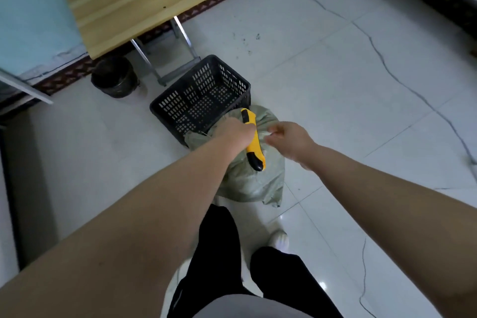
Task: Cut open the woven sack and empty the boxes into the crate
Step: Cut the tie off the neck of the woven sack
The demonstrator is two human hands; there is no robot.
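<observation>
Beside the black crate (201, 90), the left hand (233, 134) has its fingers wrapped around a yellow utility knife (254, 139) atop the woven sack (258, 178); the right hand (286, 141) seems to pinch its fabric, blurred. Best cut away from those fingers, shallowly, sparing the hidden boxes.

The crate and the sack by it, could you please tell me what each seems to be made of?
The crate looks like moulded black plastic, matt, judging by its regular slotted walls. The sack looks like woven plastic cloth, pale green with a dull sheen and creases, though the weave itself is too blurred to confirm.
</observation>
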